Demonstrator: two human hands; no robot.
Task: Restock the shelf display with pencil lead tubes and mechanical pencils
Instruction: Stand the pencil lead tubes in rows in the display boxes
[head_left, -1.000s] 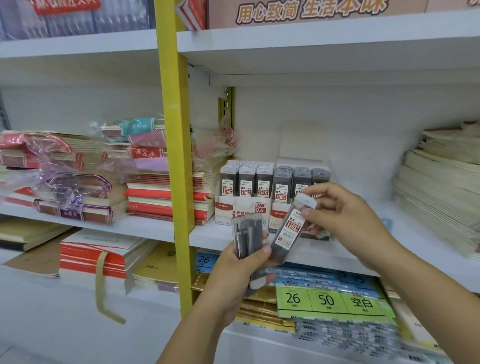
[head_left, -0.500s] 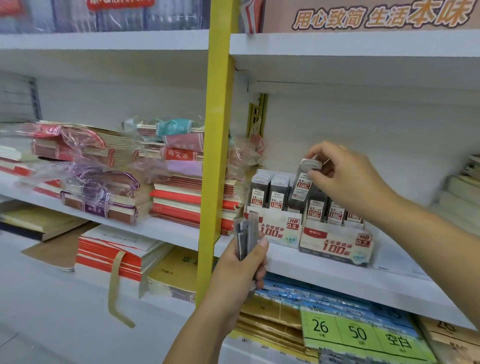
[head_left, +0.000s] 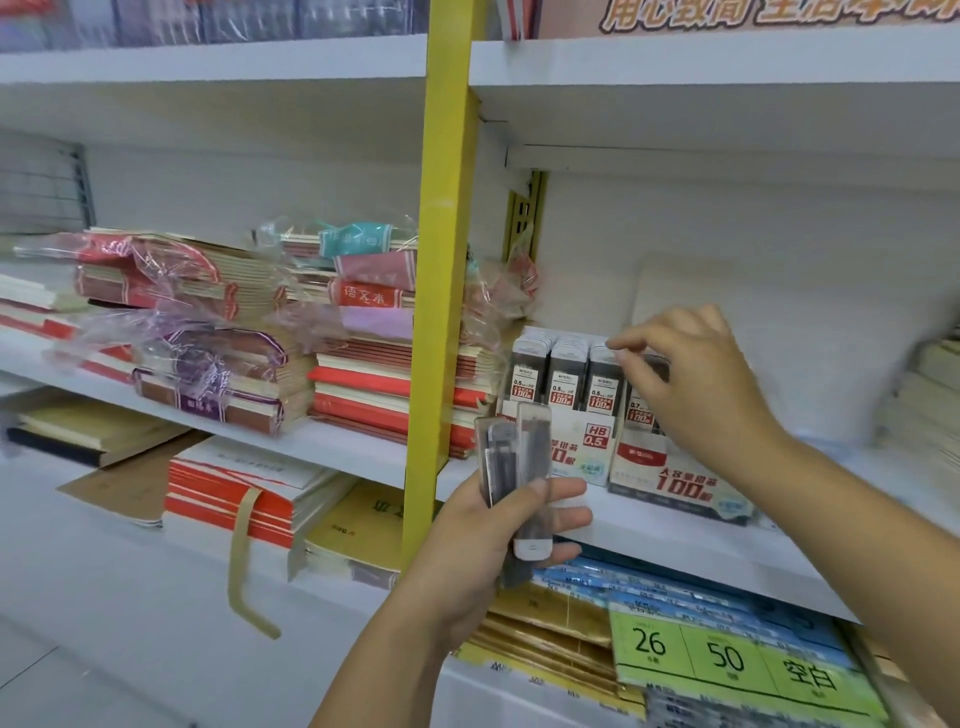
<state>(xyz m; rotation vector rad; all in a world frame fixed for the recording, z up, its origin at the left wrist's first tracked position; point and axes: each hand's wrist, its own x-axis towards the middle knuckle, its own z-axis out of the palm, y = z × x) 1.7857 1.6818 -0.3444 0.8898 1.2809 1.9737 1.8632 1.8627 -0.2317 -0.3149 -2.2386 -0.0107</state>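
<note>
Clear grey pencil lead tubes (head_left: 532, 457), gripped by left hand (head_left: 483, 540) fingers.
Right hand (head_left: 696, 384) over white cardboard display boxes (head_left: 675, 483); finger state indeterminate.

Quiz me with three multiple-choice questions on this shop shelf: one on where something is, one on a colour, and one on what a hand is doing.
1. Where are the loose lead tubes that are not yet shelved?
A) on the floor
B) in the left hand
C) on the top shelf

2. What colour is the upright post between the shelf bays?
A) blue
B) black
C) yellow

3. What is the right hand doing?
A) reaching to the tops of the standing tubes in the display box
B) holding a notebook
C) hanging by the person's side

Answers:
1 B, its fingers and thumb wrap round the bundle.
2 C, the post is plainly yellow.
3 A, its fingertips are at the tube caps in the box marked HB 0.5.
</note>
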